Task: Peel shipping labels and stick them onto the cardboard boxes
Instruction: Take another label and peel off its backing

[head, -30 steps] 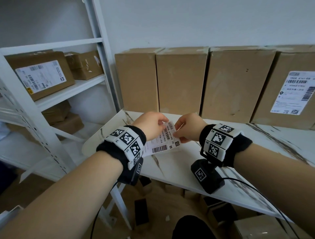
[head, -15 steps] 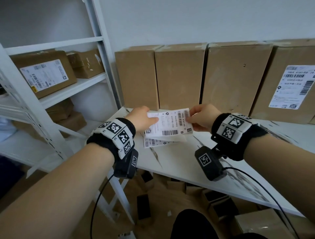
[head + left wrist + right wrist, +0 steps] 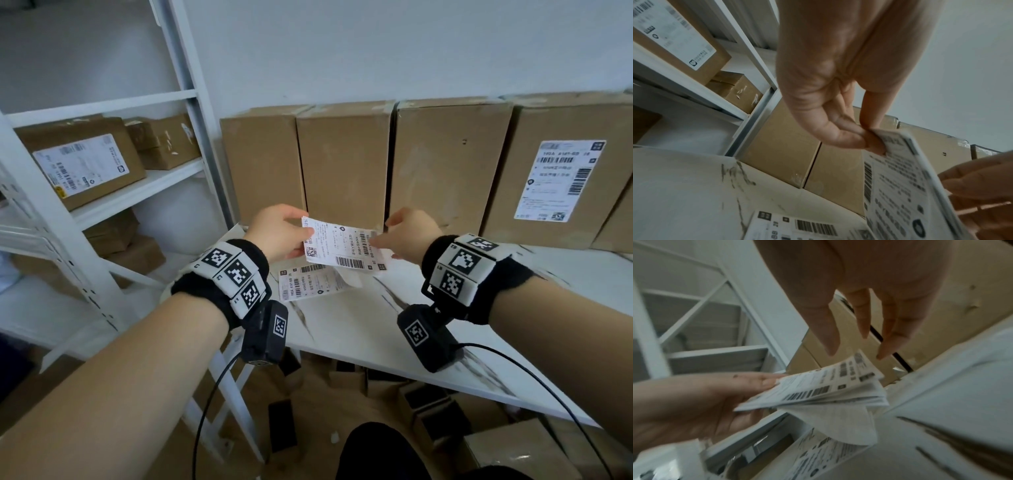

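My left hand pinches the left edge of a white shipping label between thumb and fingers, holding it in the air in front of the bare cardboard boxes. A flap of white backing paper hangs under the label. My right hand is at the label's right end; in the right wrist view its fingers are straight and sit just above the paper without pinching it. A second label lies flat on the white table.
Several boxes stand in a row against the wall; the rightmost box carries a label. A white metal rack at the left holds more boxes, one labelled. Small boxes lie on the floor under the table.
Both hands have risen from the table with the label, now spread out level in front of the boxes. The right hand's fingers have straightened and eased off the label's end.
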Tool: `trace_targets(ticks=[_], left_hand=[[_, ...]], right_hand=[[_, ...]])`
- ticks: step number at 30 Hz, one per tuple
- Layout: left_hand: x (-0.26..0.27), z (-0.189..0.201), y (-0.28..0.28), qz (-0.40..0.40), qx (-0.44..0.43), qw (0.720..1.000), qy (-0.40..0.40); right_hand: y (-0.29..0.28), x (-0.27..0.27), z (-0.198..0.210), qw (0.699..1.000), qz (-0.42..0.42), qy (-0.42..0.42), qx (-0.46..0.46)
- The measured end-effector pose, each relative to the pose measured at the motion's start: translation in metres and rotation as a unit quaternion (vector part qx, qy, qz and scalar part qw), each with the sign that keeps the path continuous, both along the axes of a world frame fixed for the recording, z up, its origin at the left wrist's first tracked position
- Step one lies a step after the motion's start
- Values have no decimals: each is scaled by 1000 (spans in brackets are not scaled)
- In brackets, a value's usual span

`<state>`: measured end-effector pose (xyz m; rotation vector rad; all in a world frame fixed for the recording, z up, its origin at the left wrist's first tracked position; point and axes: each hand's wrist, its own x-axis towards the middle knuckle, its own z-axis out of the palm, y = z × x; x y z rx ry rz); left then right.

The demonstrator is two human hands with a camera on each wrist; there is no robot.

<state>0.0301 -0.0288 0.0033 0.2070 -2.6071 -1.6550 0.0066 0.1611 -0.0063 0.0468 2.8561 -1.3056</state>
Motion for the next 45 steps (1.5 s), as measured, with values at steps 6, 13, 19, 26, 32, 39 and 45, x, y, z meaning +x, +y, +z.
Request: trace_targets(ticks=[6,13,19,26,32,39,45], left_hand=[[4,3,14,0,-7,1000,12],[8,5,28,-8,10,1000,9],[11,4,33,-28,8,1000,-2],[10,4,35,-40,5,999,-22],[8,3,29,-56,-41,997,-35],[-1,-3,14,-15,-159,987,14],[-6,-11,-2,15,-267,963,30]], right_hand=[[-19,20,6,989,137,18,-52],[-26,21,2,982,156,-22,-102],[-20,20,-2,969,152,-64,-182],[-14,17,-4,966,129,-82,-207],[-11,16,-3,962,120,-86,-229],[-6,15,2,968,93,-73,-221],[0,15,9,982,42,-18,-185]])
